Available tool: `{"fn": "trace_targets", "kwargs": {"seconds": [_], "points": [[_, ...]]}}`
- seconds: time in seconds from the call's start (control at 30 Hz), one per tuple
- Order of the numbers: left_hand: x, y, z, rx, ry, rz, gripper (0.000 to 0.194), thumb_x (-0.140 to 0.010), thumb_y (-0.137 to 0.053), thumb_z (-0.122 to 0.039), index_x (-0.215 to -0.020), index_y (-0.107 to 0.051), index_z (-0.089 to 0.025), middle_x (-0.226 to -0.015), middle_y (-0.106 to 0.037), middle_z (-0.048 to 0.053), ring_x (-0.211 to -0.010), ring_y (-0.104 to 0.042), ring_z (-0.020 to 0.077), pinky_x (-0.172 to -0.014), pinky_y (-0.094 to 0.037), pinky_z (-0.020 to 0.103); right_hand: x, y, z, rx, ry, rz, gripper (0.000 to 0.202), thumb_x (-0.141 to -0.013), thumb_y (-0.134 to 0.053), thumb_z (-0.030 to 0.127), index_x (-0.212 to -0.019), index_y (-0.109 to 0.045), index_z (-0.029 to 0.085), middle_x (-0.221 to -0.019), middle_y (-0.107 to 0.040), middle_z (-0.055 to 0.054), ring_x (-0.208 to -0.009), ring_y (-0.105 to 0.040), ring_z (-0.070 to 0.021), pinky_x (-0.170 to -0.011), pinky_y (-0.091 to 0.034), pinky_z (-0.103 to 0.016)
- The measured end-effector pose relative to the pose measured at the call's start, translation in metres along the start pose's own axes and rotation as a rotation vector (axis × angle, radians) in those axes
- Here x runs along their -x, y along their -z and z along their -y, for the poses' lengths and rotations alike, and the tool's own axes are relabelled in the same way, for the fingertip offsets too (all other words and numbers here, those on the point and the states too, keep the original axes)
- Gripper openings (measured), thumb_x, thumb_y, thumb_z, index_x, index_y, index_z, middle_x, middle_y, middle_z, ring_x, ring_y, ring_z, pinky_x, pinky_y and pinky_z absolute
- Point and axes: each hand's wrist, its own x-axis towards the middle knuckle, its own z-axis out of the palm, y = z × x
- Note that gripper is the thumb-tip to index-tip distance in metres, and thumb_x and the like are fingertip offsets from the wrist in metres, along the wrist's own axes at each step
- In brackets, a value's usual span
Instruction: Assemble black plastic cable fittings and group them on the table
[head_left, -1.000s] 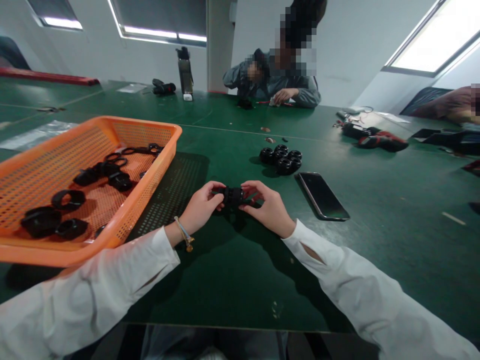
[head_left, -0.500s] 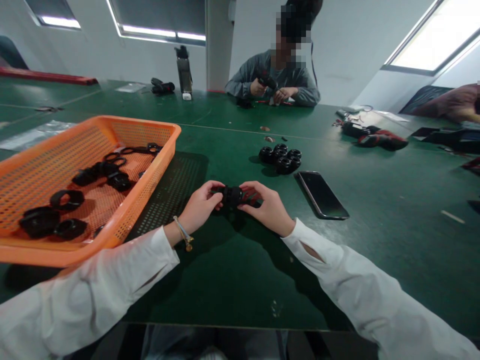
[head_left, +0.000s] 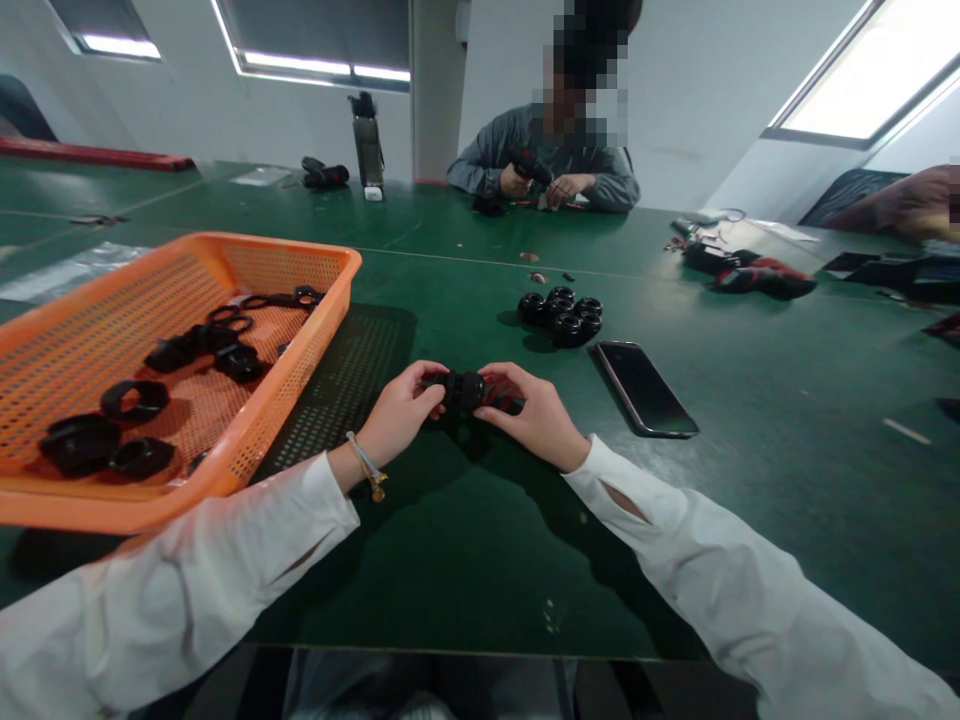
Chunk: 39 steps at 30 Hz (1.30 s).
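Note:
Between my two hands is a black ribbed cylindrical plastic fitting (head_left: 463,391), held just above the green table (head_left: 450,560). My left hand (head_left: 409,405) is closed on its left end, thumb in front. My right hand (head_left: 534,410) pinches the right end, which looks like a round cap or ring. The far side of the fitting is hidden by my fingers. Beyond my right hand stands a cluster of several black rings (head_left: 566,318). To my left, an orange basket (head_left: 281,425) holds several loose black rings and fittings.
A phone (head_left: 646,390) lies right of my right hand. Across the table a person (head_left: 551,160) in a grey jacket holds a power tool. A bottle (head_left: 368,150) stands at the far side. Black and red tools (head_left: 750,272) lie at the right, and a plastic bag (head_left: 82,268) behind the basket.

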Motion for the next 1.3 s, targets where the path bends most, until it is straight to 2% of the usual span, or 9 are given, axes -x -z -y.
{"fn": "trace_targets", "kwargs": {"seconds": [0.27,0.4,0.5,0.73,1.3], "points": [[-0.0001,-0.0015,-0.001,-0.004,0.004,0.003,0.018,-0.069,-0.049,-0.012,-0.087,-0.054,-0.014,-0.065,-0.054,-0.005,-0.052,-0.05,0.0074,-0.051,-0.041,0.02,0.0004,-0.0012,-0.0019,-0.04,-0.018,0.006,0.032,-0.071,-0.065,0.022,-0.101,-0.055,0.02,-0.09,-0.066,-0.003,-0.07,-0.063,-0.0143,-0.063,-0.051,-0.029],[-0.0007,-0.0011,-0.0002,0.003,0.008,-0.003,0.019,-0.069,-0.049,-0.011,-0.088,-0.053,-0.014,-0.066,-0.054,-0.005,-0.052,-0.05,0.0071,-0.051,-0.041,0.02,0.0009,-0.0023,-0.0023,-0.087,-0.012,-0.01,0.041,-0.069,-0.064,0.019,-0.109,-0.051,0.022,-0.09,-0.065,-0.001,-0.062,-0.06,-0.0112,-0.058,-0.05,-0.027],[-0.0008,-0.0003,0.0007,-0.001,0.007,0.006,0.02,-0.07,-0.048,-0.012,-0.089,-0.053,-0.014,-0.064,-0.054,-0.005,-0.053,-0.051,0.0078,-0.052,-0.041,0.02,0.0012,-0.0025,-0.0019,-0.086,-0.002,-0.013,0.039,-0.07,-0.063,0.019,-0.107,-0.053,0.023,-0.091,-0.065,-0.001,-0.056,-0.058,-0.0092,-0.056,-0.05,-0.026],[-0.0019,0.0009,0.0019,-0.013,-0.025,0.013,0.02,-0.07,-0.049,-0.013,-0.089,-0.054,-0.014,-0.064,-0.053,-0.005,-0.053,-0.051,0.008,-0.052,-0.041,0.02,0.0009,-0.0017,0.0005,-0.059,-0.001,-0.012,0.033,-0.071,-0.064,0.02,-0.103,-0.057,0.021,-0.093,-0.066,-0.002,-0.059,-0.059,-0.0097,-0.059,-0.052,-0.027],[-0.0001,-0.0003,-0.0014,0.008,0.02,0.008,0.018,-0.071,-0.048,-0.011,-0.088,-0.052,-0.014,-0.067,-0.055,-0.005,-0.052,-0.05,0.0075,-0.054,-0.042,0.021,0.0008,0.0,0.0023,-0.016,-0.017,0.01,0.036,-0.074,-0.064,0.022,-0.109,-0.057,0.021,-0.091,-0.067,-0.003,-0.065,-0.061,-0.0124,-0.061,-0.051,-0.028]]}}
